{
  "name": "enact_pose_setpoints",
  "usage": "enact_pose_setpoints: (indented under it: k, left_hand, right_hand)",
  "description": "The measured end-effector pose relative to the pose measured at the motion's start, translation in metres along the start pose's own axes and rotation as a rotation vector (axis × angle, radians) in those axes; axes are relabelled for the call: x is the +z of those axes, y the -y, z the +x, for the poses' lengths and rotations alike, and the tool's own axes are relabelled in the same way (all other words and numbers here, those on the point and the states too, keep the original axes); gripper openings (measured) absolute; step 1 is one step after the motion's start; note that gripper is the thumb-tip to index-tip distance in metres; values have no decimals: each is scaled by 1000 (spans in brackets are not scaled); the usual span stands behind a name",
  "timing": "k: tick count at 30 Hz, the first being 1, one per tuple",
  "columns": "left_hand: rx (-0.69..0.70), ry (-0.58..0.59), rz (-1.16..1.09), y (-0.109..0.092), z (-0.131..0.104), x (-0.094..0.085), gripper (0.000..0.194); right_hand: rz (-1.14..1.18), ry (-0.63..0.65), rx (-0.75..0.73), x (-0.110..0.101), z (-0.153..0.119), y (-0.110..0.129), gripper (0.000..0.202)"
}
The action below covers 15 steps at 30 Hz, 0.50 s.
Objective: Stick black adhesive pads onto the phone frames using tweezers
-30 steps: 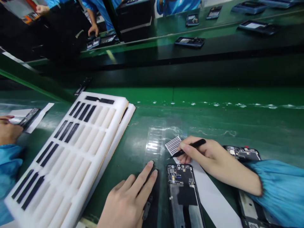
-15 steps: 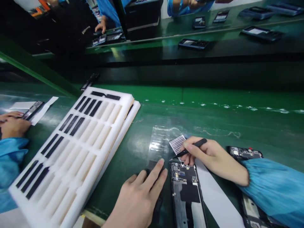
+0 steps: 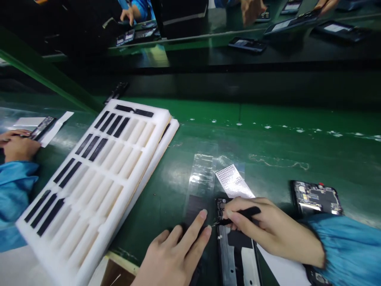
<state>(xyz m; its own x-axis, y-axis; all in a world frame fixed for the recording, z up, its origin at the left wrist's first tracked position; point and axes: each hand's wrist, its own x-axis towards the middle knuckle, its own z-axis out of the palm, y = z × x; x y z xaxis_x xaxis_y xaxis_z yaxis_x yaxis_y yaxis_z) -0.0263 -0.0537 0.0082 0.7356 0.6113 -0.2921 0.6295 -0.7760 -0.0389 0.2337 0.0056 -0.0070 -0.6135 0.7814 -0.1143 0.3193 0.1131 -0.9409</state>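
Between the fingers of my right hand point(image 3: 253, 222) is a pair of black tweezers point(image 3: 248, 213). Their tips point left, over the upper left edge of an opened phone point(image 3: 235, 254) whose circuit board and inner frame show. My left hand point(image 3: 175, 254) lies left of that phone with its fingers stretched out, fingertips close to the tweezer tips. Under its fingers is the lower, dark part of a clear film strip point(image 3: 202, 171). A sheet of small dots point(image 3: 230, 176) on white backing lies just beyond the phone, partly covered by my right hand.
Two stacked white foam trays point(image 3: 131, 178) with black strips in some slots stand at left. Another opened phone point(image 3: 317, 196) lies right, partly under my sleeve. A co-worker's hands point(image 3: 20, 145) are far left. More phones point(image 3: 247, 44) lie on the raised line ahead.
My right hand and the tweezers have moved down from the dotted sheet to the phone's upper left edge. Across the line, a co-worker's hand now holds a phone. My left hand stays about where it was.
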Motion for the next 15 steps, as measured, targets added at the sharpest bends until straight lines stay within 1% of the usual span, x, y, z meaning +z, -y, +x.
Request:
enact_pose_setpoints:
  k: [3, 9, 13, 15]
  left_hand:
    - [-18, -18, -25, -1, 0, 1, 63]
    - [-3, -84, -3, 1, -2, 8, 62]
    - [3, -125, 19, 3, 1, 10, 63]
    - [15, -165, 16, 5, 1, 12, 62]
  right_hand:
    - [4, 7, 1, 1, 0, 1, 28]
    - [10, -33, -38, 2, 2, 1, 29]
    - [23, -44, -24, 3, 3, 0, 28]
    - [41, -51, -14, 6, 2, -1, 28]
